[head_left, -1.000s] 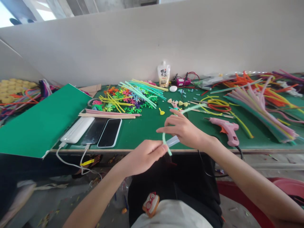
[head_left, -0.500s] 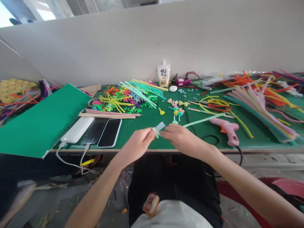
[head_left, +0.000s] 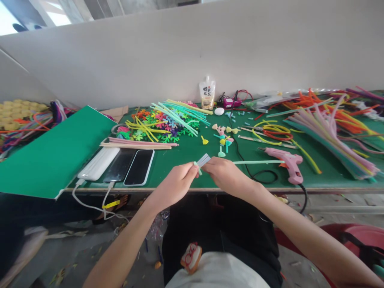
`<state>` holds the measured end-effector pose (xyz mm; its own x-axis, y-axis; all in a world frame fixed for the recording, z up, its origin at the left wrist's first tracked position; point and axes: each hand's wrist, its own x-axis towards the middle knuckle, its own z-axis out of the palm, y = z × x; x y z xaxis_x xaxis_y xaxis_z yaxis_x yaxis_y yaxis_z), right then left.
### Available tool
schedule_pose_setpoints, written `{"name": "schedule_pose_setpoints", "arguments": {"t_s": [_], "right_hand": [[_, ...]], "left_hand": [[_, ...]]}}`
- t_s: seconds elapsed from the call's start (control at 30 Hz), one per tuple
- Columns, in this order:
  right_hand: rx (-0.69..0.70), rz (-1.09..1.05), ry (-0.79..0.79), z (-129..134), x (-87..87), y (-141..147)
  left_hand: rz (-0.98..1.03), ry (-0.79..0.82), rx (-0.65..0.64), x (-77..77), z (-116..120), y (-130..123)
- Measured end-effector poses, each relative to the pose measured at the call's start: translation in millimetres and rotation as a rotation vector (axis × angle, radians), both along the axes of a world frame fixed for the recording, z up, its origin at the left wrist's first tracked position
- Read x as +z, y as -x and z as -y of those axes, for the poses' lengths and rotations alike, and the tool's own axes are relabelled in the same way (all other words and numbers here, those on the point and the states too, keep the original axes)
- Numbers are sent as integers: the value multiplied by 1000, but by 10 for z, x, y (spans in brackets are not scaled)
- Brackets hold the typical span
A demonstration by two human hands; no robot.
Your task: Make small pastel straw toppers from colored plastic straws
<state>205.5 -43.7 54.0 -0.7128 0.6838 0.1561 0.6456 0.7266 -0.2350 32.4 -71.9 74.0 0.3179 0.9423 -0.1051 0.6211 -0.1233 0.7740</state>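
1. Head view, left hand [head_left: 179, 181]: I see thumb and fingers pinching the pale green stem [head_left: 258, 162] at its bent end, beside the clear strip [head_left: 203, 160]
2. Head view, right hand [head_left: 225, 173]: fingers bunched on the stem, whose free length runs right to the pink glue gun [head_left: 291, 163]; I cannot tell whether they touch
3. Head view, tabletop [head_left: 168, 170]: small pastel pieces [head_left: 222, 141] beyond my hands; phone [head_left: 139, 168] to the left
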Motion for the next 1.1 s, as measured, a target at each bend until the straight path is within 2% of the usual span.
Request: {"name": "schedule_pose_setpoints", "arguments": {"t_s": [0.2,0.33,0.6,0.83,0.9,1.1], "right_hand": [[-12,11,61,2,3,52],[-12,56,12,38,16,42],[11,81,-96,64,68,4],[135,-37,-157,-40,226,-46],[151,-108,-109,-90,265,-64],[115,-339,204,-215,299,-115]], "left_hand": [[-71,-43,35,34,2,-4],[-136,-90,67,18,-25,9],[-272,-182,47,-100,-99,2],[-358,-153,-122,-158,-104,-12],[-364,-136,-160,-146,-75,-22],[-285,-123,-250,-80,33,-38]]}}
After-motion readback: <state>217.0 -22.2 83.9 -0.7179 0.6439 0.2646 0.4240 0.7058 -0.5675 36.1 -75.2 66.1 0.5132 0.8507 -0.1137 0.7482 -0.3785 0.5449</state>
